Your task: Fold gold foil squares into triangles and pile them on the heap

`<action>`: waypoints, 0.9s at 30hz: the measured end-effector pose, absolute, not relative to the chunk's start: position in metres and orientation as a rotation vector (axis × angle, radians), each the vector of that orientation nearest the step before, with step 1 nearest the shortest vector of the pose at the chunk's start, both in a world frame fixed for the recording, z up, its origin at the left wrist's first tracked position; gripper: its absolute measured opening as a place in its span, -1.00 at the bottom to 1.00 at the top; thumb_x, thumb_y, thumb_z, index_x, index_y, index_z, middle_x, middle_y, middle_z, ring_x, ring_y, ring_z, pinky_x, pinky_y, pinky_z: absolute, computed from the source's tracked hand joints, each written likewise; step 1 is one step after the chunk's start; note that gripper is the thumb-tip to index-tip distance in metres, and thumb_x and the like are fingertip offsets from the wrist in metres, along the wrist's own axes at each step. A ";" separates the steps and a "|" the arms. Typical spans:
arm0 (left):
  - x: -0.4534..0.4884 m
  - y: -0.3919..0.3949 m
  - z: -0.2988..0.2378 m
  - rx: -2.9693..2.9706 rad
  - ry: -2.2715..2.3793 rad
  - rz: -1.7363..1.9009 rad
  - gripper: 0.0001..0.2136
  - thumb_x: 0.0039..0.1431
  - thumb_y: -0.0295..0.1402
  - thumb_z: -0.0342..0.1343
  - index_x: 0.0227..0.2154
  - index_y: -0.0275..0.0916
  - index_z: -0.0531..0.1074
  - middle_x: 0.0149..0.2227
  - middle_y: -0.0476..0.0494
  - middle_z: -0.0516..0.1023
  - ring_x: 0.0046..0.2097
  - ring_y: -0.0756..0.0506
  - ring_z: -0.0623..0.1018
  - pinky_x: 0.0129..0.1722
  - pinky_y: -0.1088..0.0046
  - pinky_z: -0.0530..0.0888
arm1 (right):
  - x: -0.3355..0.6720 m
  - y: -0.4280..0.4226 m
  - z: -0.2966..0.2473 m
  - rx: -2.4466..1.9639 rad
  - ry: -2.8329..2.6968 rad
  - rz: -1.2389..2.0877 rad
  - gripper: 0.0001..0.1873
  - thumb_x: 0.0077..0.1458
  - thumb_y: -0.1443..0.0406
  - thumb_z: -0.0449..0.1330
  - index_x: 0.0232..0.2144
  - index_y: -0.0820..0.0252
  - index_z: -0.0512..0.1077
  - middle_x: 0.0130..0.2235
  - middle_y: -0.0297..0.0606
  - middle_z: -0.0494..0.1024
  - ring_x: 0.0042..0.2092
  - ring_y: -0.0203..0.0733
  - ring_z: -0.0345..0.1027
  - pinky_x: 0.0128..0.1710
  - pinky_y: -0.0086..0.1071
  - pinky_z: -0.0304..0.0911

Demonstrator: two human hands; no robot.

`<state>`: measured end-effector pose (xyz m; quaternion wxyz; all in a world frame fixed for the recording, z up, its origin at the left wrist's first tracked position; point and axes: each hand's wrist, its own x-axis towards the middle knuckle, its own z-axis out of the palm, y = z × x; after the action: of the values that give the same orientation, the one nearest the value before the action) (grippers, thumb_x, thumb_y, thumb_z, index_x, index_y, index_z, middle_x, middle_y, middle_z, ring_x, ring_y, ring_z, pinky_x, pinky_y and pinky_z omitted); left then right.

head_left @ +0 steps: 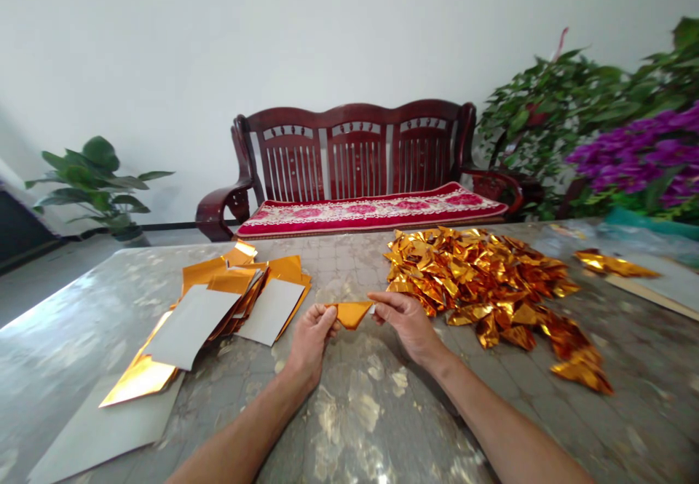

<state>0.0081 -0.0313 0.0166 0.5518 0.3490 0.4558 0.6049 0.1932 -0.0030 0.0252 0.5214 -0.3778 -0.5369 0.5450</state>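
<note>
Gold foil piece (351, 312) is pinched between your two hands, just above the table (360, 411), near its middle. It's folded into a triangle: straight edge up, tip at 6 o'clock.

Your left hand (311, 335) grips the 9 o'clock corner, thumb and fingers closed on the foil. Your right hand (407, 320) grips the 3 o'clock corner, fingertips clamped on it the same way. Both forearms come in from 6 o'clock, low over the tabletop. Can't tell if the wrists touch it.

At 2 o'clock from the piece is a pile of folded foil pieces (480, 280). It's a loose heap of crumpled gold just beside your right hand, with a tail running off toward 4 o'clock.

At 10 o'clock is a stack of flat foil sheets (245, 287), fanned out, some gold side up, some white side up. It's near your left hand, not touching.
- A white-side sheet (191, 324) lies across the stack's 8 o'clock end.
- A gold sheet (139, 382) pokes out under it.

Far out at 3 o'clock a few stray foil bits (614, 264) lie well apart from the pile.

Tabletop is glossy with a marbled pattern and glare patches.

Past the table at 12 o'clock is a dark red wooden bench (354, 149) with a red patterned cushion (376, 211). A potted plant (95, 178) stands on the floor at 10 o'clock. Purple flowers (644, 153) among green leaves are at 2 o'clock.
</note>
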 end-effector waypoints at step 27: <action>0.006 -0.027 0.012 1.052 1.239 1.330 -0.63 -0.06 -0.04 0.28 -0.46 -0.30 0.47 -0.52 -0.09 0.56 -0.55 0.01 0.51 -0.54 0.55 0.42 | 0.207 -0.002 0.020 -0.974 -1.858 0.468 -0.89 0.09 0.36 0.20 -0.38 0.09 0.54 -0.35 -0.27 0.59 -0.27 -0.16 0.46 -0.19 -0.31 0.34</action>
<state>0.0057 -0.0274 0.0123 0.4976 0.4344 0.5117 0.5494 0.2069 -0.0022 0.0198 0.4758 -0.3984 -0.7604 0.1916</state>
